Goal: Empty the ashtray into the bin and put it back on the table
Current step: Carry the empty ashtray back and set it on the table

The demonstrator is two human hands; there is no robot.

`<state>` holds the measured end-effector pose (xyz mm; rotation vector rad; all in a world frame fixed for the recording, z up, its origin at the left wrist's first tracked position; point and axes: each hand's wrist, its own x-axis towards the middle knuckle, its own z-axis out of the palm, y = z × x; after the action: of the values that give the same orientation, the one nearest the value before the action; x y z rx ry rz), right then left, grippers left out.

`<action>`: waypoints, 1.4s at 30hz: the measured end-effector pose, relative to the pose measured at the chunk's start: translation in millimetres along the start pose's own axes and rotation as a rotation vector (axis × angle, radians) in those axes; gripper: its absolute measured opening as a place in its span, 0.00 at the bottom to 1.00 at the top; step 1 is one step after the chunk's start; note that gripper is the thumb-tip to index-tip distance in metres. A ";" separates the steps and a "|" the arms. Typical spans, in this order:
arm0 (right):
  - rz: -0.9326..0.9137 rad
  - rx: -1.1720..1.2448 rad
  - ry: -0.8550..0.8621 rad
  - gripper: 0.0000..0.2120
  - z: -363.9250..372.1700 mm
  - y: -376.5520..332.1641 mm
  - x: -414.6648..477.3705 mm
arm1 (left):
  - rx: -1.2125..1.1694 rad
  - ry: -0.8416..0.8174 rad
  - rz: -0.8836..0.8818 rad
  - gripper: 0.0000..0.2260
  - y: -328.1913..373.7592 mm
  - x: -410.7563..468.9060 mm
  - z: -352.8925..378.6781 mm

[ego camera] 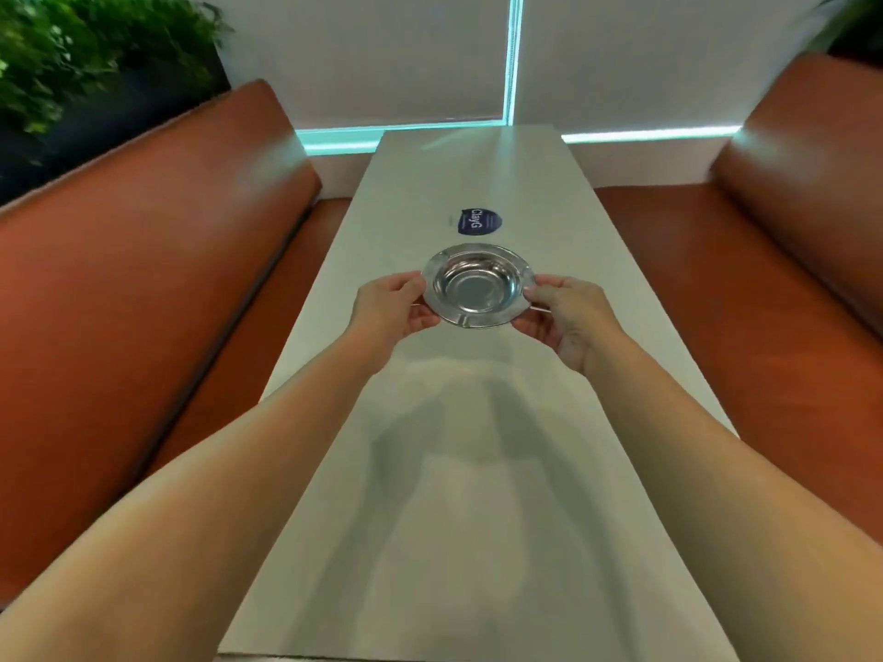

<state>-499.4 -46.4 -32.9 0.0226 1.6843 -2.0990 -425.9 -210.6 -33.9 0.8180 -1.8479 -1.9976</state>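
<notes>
There is one view only, from a wide-angle camera worn on the person's head. It looks forward and down along the length of a narrow pale bench (478, 470), whose near end fills the bottom of the frame and whose far end meets a window blind (382, 54). Both forearms reach in from the lower corners. Orange seat backs (143, 231) bend outward at either side.

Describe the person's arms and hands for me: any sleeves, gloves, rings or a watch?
Both forearms are bare along all that shows, with no sleeve cuff in the frame. The left hand and the right hand wear no gloves. No watch, bracelet or ring shows on either wrist or on the visible fingers. No markings appear on either arm.
</notes>
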 end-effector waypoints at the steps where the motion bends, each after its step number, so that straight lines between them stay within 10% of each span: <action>1: -0.001 -0.002 0.017 0.07 3.6 -1.7 10.9 | -0.001 -0.008 -0.001 0.12 2.9 12.9 1.1; 42: 0.068 -0.251 0.180 0.11 35.4 15.8 428.3 | 0.061 0.091 -0.146 0.11 -37.5 404.9 86.3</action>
<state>-870.3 -223.0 -160.4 0.1938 2.0120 -1.8697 -791.9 -368.3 -152.0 1.0713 -1.8539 -1.9612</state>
